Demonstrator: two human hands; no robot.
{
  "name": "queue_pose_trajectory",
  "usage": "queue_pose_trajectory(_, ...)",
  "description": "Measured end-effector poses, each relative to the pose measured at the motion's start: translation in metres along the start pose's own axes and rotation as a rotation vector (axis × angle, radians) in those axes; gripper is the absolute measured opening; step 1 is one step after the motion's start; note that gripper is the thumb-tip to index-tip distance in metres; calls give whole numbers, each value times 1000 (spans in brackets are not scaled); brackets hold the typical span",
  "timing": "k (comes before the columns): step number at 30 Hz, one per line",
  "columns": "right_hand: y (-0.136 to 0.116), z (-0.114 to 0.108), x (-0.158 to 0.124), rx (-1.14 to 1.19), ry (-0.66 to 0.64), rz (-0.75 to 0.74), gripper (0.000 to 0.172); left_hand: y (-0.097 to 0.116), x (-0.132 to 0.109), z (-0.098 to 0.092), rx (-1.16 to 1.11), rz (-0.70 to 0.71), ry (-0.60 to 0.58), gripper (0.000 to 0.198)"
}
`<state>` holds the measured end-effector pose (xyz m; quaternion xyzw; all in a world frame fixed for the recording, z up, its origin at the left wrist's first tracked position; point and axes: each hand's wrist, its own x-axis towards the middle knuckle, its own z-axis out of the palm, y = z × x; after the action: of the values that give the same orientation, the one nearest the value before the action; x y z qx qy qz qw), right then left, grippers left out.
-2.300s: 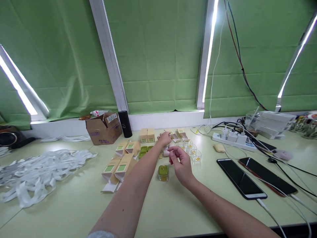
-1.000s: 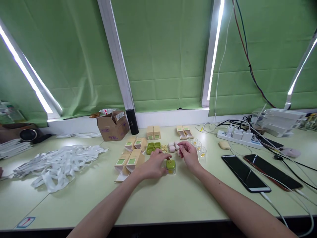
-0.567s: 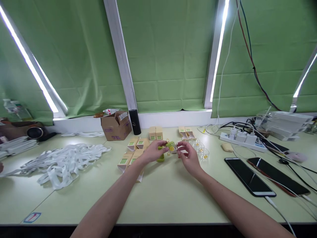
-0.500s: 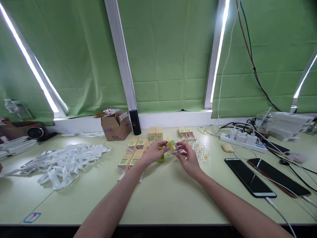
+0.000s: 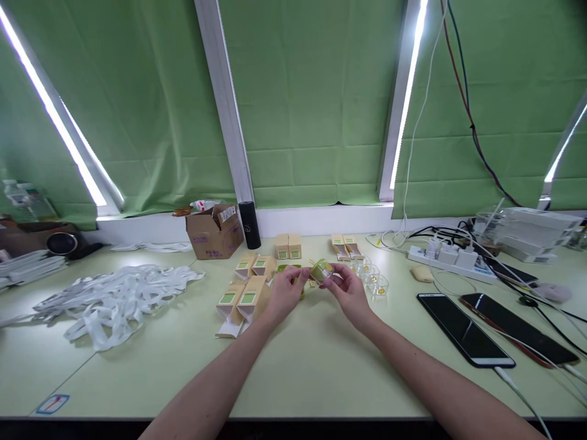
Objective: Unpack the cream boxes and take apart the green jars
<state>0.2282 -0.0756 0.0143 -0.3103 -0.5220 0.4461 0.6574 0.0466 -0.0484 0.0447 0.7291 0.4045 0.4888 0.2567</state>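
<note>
A small clear cup with a green-yellow part is in the fingers of my right hand, tilted above the table. My left hand is closed in a pinch just left of the cup; whatever lies between its fingertips is too small to make out. Behind my left hand, green pieces show in part. Small clear cups with yellow bits inside stand right of my right hand. Beige boxes with green labels stand left of my left hand, the front ones with flaps open.
More beige boxes stand farther back, near a black cylinder and a cardboard box. White straps lie heaped on the left. Two phones with cables and a power strip occupy the right side.
My left hand has drawn back slightly left and down from the cup, its fingers now pinched. The cup has turned and stays in my right hand.
</note>
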Motion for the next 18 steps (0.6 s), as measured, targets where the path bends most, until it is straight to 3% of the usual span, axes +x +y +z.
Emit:
queue_pose_trajectory(4,-5,-3,3,211,-34,107,44,2,-5,-1,-3,59,-24,48)
queue_pose_trajectory(8,-5,-3,3,316,-40,162,41,0,-9,5,19,25,-5,41)
queue_pose_trajectory(13,-4,-1,1,244,-38,157,48,-4,-9,10,-4,-113,31,46)
queue_pose_trajectory(18,-5,1,-1,100,-71,113,54,7,-9,9,-41,-157,-32,47)
